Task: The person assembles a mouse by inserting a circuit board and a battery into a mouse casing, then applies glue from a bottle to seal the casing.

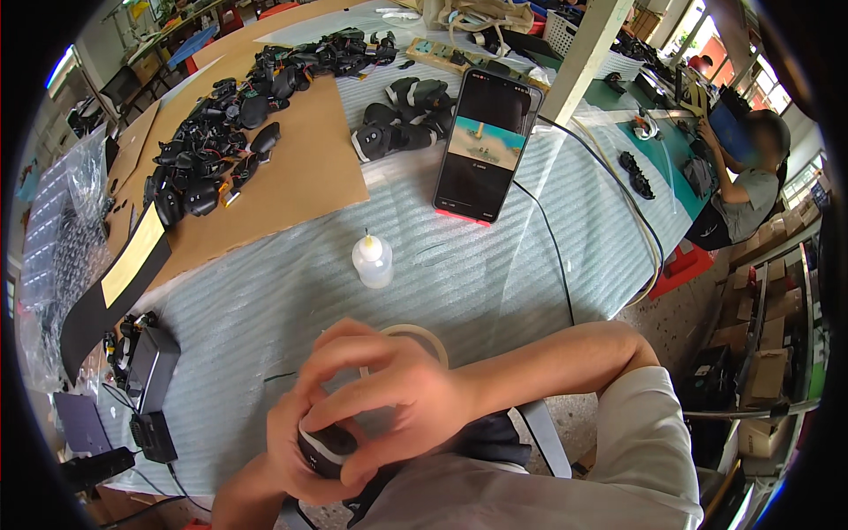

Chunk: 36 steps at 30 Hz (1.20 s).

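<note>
Close to my body, both hands are closed around a small black rounded device with a pale grey band. My left hand wraps it from the left and below. From the right, my right hand arches over it, thumb and fingers at its near and upper sides. Its exact kind cannot be made out, since fingers cover much of it. Just beyond my right hand lies a pale ring like a tape roll, partly hidden. Farther off stands a clear squeeze bottle with a thin tip.
A phone leans on a red stand, cables to its right. Black rounded parts and a heap of black parts lie on the table and cardboard. At left sits a black box. A person works at the right.
</note>
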Motion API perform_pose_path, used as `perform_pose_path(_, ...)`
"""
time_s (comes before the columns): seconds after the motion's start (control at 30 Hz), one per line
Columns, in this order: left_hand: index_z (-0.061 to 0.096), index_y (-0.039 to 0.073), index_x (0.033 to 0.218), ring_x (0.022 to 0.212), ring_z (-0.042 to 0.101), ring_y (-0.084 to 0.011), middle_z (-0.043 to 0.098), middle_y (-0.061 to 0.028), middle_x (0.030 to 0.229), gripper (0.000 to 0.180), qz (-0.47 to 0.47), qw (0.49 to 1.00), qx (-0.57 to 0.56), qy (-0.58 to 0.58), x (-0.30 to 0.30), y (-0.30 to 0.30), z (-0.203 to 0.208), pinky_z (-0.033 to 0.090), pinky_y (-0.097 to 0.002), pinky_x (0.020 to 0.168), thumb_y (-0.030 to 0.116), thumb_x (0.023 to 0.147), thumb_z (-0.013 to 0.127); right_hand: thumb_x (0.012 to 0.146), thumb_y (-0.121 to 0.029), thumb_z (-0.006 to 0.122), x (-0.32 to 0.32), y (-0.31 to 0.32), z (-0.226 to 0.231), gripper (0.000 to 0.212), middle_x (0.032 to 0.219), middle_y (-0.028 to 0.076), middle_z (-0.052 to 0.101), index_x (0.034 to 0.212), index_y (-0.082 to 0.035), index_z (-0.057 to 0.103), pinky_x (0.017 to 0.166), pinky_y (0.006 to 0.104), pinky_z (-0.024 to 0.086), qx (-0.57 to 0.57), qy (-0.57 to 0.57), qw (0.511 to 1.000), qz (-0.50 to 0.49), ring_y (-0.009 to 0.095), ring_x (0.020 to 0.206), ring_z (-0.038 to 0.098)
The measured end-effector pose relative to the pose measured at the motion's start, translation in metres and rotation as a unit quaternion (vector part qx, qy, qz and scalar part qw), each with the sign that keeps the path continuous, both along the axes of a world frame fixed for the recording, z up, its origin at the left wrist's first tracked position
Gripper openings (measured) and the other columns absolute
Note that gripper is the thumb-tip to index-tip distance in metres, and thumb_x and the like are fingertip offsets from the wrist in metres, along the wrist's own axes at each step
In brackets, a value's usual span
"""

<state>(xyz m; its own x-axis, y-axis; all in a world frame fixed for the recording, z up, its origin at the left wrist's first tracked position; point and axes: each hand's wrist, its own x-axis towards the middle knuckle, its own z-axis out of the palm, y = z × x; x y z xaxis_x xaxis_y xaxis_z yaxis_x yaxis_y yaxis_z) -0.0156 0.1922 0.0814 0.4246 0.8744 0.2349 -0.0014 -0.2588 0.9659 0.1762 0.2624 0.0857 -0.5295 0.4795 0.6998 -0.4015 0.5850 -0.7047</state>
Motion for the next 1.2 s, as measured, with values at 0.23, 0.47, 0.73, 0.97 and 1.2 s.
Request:
perform_pose_path(0.23,0.064,0.005,0.092,0.074,0.062,-0.0114,0.066,-0.0028,0.078,0.041,-0.163,0.980,-0.110,-0.018,-0.012,-0.011,-0.012,0.046,-0.0269,0.062,0.011,0.058,0.086,0.073,-0.014,0.084,-0.016,-0.007,-0.010,0.041,0.097,0.011,0.070,0.109,0.000,0.070,0.098,0.0449,0.048,-0.042,0.088,0.965,0.242,0.032,0.090,0.068)
perform_pose_path(0.47,0.063,0.004,0.092,0.072,0.061,-0.0111,0.065,-0.0027,0.077,0.040,-0.297,0.932,-0.202,-0.055,-0.006,0.000,-0.001,0.045,-0.0259,0.060,0.011,0.059,0.085,0.071,-0.019,0.088,-0.008,-0.001,-0.017,0.044,0.100,0.017,0.070,0.106,0.001,0.071,0.089,0.0472,0.054,-0.017,0.071,0.974,0.212,0.036,0.103,0.068)
perform_pose_path(0.73,0.047,-0.003,0.119,0.075,0.062,-0.0178,0.061,-0.0104,0.089,0.064,0.236,0.927,0.236,0.172,0.013,-0.010,-0.018,0.049,-0.0309,0.064,0.007,0.068,0.085,0.073,-0.010,0.083,-0.005,-0.009,-0.005,0.032,0.091,0.017,0.072,0.096,0.008,0.070,0.069,0.0373,0.057,0.077,0.008,0.984,-0.161,0.032,0.091,0.072)
perform_pose_path(0.97,0.038,-0.001,0.131,0.091,0.065,-0.0206,0.063,-0.0159,0.107,0.083,0.026,0.996,0.074,0.038,-0.017,-0.016,-0.026,0.051,-0.0305,0.075,0.005,0.064,0.086,0.073,-0.010,0.083,-0.012,-0.019,-0.010,0.036,0.099,0.019,0.071,0.100,0.008,0.068,0.080,0.0401,0.058,0.084,0.084,0.986,-0.121,0.035,0.099,0.070)
perform_pose_path(1.2,0.056,0.004,0.134,0.114,0.058,-0.0210,0.059,-0.0125,0.128,0.064,-0.176,0.981,-0.080,0.022,-0.010,0.004,0.004,0.044,-0.0330,0.097,0.016,0.075,0.078,0.064,-0.025,0.092,-0.002,0.001,-0.003,0.057,0.108,0.018,0.072,0.111,-0.001,0.072,0.077,0.0372,0.057,-0.062,-0.023,0.988,0.141,0.031,0.090,0.072)
